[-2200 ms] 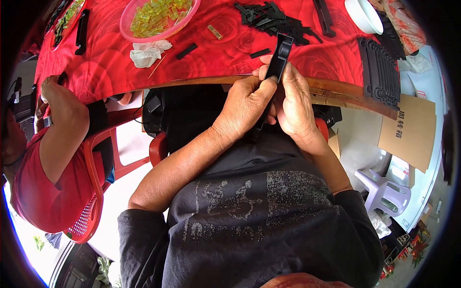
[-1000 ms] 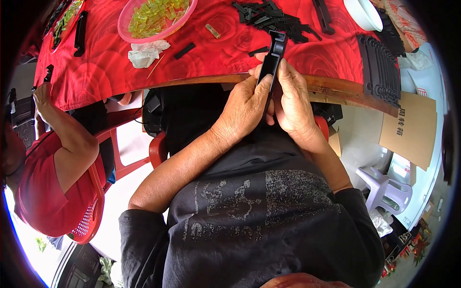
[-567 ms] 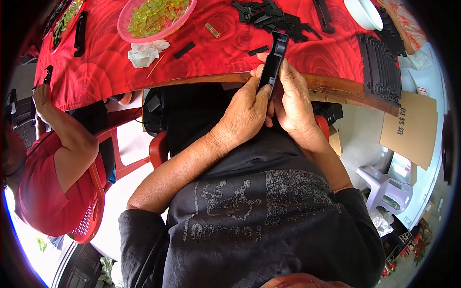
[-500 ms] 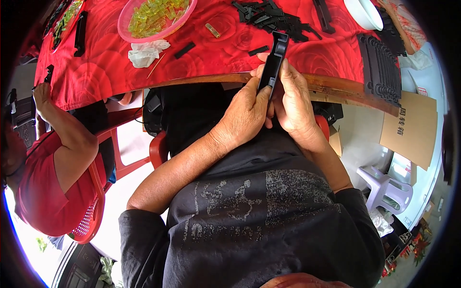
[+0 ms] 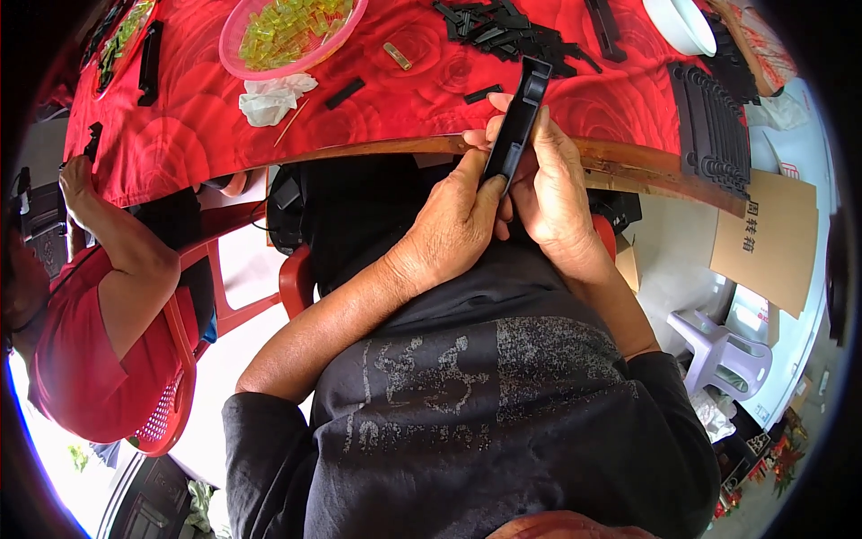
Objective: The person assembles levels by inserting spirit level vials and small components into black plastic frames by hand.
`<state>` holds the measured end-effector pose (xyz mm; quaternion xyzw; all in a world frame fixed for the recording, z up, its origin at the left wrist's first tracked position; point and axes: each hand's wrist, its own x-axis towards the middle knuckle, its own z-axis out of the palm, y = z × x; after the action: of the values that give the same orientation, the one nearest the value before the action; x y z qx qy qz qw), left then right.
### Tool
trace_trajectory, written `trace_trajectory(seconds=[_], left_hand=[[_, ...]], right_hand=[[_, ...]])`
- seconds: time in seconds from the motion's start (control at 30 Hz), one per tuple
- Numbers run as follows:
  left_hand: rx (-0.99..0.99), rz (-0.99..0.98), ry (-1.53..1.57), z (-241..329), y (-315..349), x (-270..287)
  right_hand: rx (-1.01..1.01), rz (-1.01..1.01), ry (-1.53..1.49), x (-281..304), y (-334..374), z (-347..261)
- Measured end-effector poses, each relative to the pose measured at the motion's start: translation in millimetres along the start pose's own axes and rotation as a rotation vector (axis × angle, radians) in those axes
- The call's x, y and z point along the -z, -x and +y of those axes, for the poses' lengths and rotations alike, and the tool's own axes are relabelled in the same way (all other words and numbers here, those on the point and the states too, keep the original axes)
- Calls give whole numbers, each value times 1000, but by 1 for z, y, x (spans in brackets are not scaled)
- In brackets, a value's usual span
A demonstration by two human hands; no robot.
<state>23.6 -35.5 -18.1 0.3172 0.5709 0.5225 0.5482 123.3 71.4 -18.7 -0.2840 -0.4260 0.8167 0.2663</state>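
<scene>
Both hands close around a long black part, held tilted just above the near wooden edge of the table: the left hand grips its lower end, thumb on top, and the right hand clasps it from the right side, fingertips showing beyond it. Rose-patterned red cloth covers the surface. Toward its left stands a pink basket of clear yellow pieces, with a crumpled white tissue touching or just beside it and a thin stick nearer the front edge. A heap of black strips lies beyond the hands; similar black parts line the near right corner, and a white bowl sits farther back. Off the right edge are flattened cardboard and a lilac stool; at the left end, a co-worker in red occupies a red chair.
</scene>
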Motion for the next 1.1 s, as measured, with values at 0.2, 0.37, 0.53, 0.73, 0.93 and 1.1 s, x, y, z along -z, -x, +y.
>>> trace_trajectory(seconds=[0.2, 0.37, 0.53, 0.73, 0.93, 1.1], left_hand=[[-7, -37, 21, 2, 4, 3], [-8, -27, -53, 5, 10, 4], [-131, 108, -197, 13, 21, 7], [-437, 115, -573, 18, 25, 4], [-406, 88, -646, 12, 23, 5], [-404, 89, -672, 11, 23, 6]], right_hand=[[10, 1, -54, 3, -2, 2], [18, 51, 0, 5, -6, -2], [52, 87, -70, 5, -9, -3], [32, 95, -127, 7, -11, -4], [14, 88, -170, 9, -12, -1], [4, 87, -164, 10, -11, -2]])
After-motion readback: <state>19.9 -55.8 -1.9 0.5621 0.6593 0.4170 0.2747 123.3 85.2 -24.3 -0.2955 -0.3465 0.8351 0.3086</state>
